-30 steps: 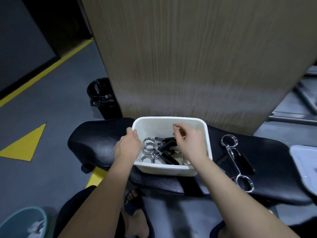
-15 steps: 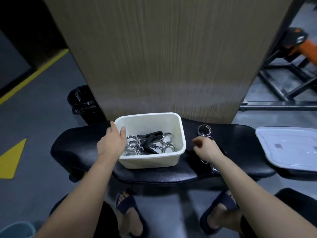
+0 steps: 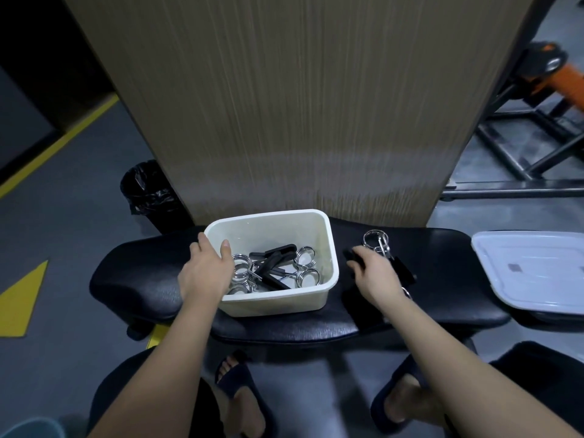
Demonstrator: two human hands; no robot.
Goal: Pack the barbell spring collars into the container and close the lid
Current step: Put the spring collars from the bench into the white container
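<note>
Right hand [image 3: 373, 273] fingers [image 3: 354, 259] curl onto spring collar [image 3: 379, 246].

Black bench [image 3: 151, 276]; wood panel [image 3: 284, 105] behind; bin [image 3: 148, 191] left.

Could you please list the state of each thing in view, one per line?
Container: open, several collars inside.
Lid: off, lying flat at the bench's right end.
Loose collar: on the bench, under the right hand.
Left hand: gripping the container's left rim.
Right hand: closing on the loose collar.
</note>
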